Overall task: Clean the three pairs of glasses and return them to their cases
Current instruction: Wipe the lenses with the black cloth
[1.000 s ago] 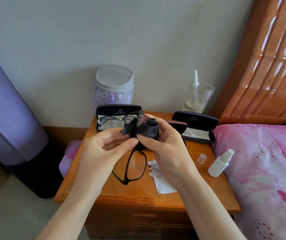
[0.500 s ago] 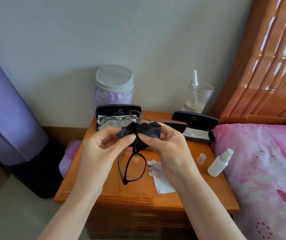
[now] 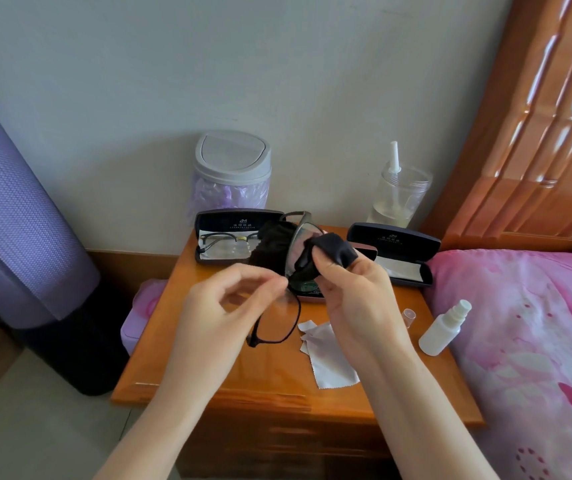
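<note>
Above the nightstand I hold black-framed glasses upright, one lens over the other. My left hand pinches the frame near the bridge; the fingers are blurred. My right hand presses a black cloth around the upper lens. At the back left an open black case holds a thin-rimmed pair of glasses. An open black case with a white cloth inside stands at the back right. A pinkish case lies between them, mostly hidden behind my hands.
On the wooden nightstand lie a white cloth and a small clear cap. A white spray bottle leans at the pink bed's edge. A lidded bin and a clear jar stand by the wall. A purple mat stands left.
My hands have drawn apart and the glasses have turned. My right hand has slid the black cloth up over the upper lens; my left hand has dropped lower on the frame.
</note>
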Tool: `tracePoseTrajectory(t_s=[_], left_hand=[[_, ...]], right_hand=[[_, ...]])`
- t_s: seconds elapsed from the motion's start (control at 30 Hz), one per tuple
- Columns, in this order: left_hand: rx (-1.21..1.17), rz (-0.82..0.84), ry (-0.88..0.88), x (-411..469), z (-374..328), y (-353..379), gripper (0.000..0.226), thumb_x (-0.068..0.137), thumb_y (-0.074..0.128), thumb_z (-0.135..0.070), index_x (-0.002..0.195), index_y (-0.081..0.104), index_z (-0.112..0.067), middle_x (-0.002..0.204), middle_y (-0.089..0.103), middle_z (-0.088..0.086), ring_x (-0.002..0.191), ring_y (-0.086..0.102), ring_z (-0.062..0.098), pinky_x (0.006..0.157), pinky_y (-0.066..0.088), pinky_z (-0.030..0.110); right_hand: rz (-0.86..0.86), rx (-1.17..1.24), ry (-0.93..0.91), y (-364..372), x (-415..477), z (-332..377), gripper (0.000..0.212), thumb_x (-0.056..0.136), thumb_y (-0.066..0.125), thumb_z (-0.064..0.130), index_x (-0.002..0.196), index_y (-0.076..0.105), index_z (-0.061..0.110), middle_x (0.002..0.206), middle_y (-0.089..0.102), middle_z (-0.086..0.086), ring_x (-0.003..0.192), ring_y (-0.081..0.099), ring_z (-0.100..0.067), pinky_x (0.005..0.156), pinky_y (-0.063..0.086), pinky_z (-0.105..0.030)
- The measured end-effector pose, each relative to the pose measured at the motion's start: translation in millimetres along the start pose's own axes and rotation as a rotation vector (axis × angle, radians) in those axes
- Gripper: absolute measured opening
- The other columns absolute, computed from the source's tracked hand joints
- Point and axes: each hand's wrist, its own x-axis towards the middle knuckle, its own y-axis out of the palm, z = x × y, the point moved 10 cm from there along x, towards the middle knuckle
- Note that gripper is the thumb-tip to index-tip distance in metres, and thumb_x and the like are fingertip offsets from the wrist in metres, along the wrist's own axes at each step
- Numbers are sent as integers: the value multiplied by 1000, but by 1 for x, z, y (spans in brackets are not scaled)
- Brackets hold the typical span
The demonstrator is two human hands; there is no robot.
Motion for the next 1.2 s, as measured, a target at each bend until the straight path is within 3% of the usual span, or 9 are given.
tracePoseTrajectory(t_s=[0.1,0.17,0.4,0.63,0.83,1.03,1.2], left_hand=[[-56,9,-23,-1,4,4,16,77,72,-17,87,71,-29,82,73,-21,82,67,-5,71,48,6],[-114,-12,-38,-1,7,2,16,75,73,-13,86,73,-24,81,74,-16,80,69,-2,69,49,6],[-73,-13,5,-1,3,0,19,76,72,-8,77,71,-27,78,73,-17,76,68,-2,66,48,5],[-36,11,12,3,2,-1,12,76,73,-15,79,71,-26,79,73,-15,77,68,-3,66,46,3],[-56,1,8,5,4,-3,9,74,72,-23,83,72,-24,81,74,-13,80,68,1,69,49,7],[-85,-20,0,5,7,-6,10,76,73,-16,83,73,-23,79,74,-12,78,69,3,70,51,10],[-97,-42,7,4,7,-10,18,77,71,-9,83,73,-26,80,75,-14,81,70,2,71,51,11]], right_hand=[[71,45,-3,8,-3,1,26,85,58,-5,108,66,4,99,74,-7,97,70,-17,82,54,-23],[116,39,13,14,-6,-1,32,81,62,-5,111,64,4,103,73,-11,97,70,-19,79,55,-22],[130,-125,45,17,-3,-4,31,76,68,-3,107,69,5,100,75,-10,96,70,-21,89,54,-33],[126,-78,85,20,5,0,28,78,67,1,106,70,2,95,74,-9,89,69,-17,83,53,-27],[112,-18,93,21,9,3,26,84,63,2,109,68,1,104,73,-12,104,66,-25,93,51,-32],[135,-28,49,22,9,9,41,75,68,-9,114,61,4,97,73,-10,93,70,-21,76,55,-23],[234,-258,43,26,0,0,57,70,73,-11,121,55,6,105,72,-12,97,70,-22,89,56,-39]])
